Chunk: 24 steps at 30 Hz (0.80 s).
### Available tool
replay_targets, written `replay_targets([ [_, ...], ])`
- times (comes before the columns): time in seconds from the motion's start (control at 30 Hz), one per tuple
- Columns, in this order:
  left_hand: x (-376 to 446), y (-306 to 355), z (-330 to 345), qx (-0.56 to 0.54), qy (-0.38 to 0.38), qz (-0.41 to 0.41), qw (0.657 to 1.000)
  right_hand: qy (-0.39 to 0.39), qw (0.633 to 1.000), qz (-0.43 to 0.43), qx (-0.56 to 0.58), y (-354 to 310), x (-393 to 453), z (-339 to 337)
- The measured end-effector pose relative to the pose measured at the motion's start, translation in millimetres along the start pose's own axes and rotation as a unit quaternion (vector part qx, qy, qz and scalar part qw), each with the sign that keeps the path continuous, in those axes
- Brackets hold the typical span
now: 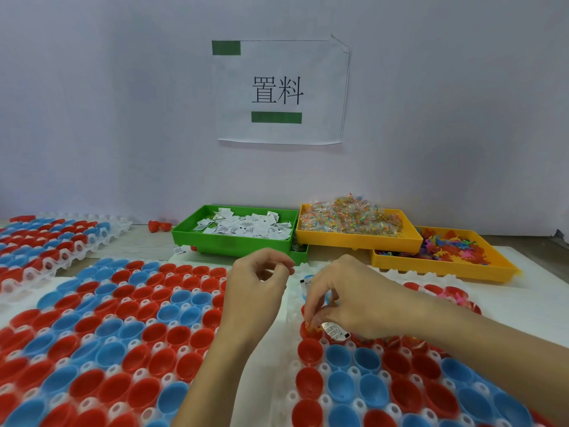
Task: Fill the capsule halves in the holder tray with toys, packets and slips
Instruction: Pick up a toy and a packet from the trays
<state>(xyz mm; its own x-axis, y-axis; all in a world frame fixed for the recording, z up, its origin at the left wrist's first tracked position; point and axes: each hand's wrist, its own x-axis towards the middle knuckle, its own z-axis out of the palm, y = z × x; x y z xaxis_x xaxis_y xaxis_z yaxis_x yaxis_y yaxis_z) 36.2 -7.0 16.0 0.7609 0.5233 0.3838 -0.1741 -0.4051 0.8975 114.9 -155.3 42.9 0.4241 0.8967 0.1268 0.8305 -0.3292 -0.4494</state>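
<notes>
Dropping gently, we are pinching a slip (335,330) and toy in our right hand (348,298) over a red cup (309,331) near the tray's (291,340) left edge; our left hand (257,288) is curling, holding nothing.

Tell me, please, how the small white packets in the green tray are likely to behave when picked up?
The white packets lie crumpled and overlapping in the green tray, so they are probably light and floppy. Being flat, they should not roll. The right hand holds one between curled fingers, suggesting a light pinch suffices.

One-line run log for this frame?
step: filling | right hand: placing orange toy, white printed slip into red plastic capsule half | left hand: hovering
</notes>
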Motion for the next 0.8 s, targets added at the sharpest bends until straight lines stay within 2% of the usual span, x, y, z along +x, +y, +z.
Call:
replay_targets([
  [0.2,-0.2,0.0,-0.7,0.007,-0.006,-0.003,1.0,-0.021,0.996,-0.018,-0.08,-5.4,-2.8,-1.2],
  [0.57,-2.6,-4.1,2.0,0.007,-0.019,-0.015,1.0,-0.022,0.99,-0.035,-0.132,-5.7,-1.6,-3.6],
  [0.67,-2.3,-8.9,3.4,0.01,-0.012,-0.019,1.0,-0.014,0.991,-0.039,-0.125,-5.2,0.8,-11.9],
  [0.8,-0.4,-14.6,8.1,0.009,0.01,-0.027,1.0,0.025,0.999,-0.013,-0.047,2.0,25.0,-28.8],
])
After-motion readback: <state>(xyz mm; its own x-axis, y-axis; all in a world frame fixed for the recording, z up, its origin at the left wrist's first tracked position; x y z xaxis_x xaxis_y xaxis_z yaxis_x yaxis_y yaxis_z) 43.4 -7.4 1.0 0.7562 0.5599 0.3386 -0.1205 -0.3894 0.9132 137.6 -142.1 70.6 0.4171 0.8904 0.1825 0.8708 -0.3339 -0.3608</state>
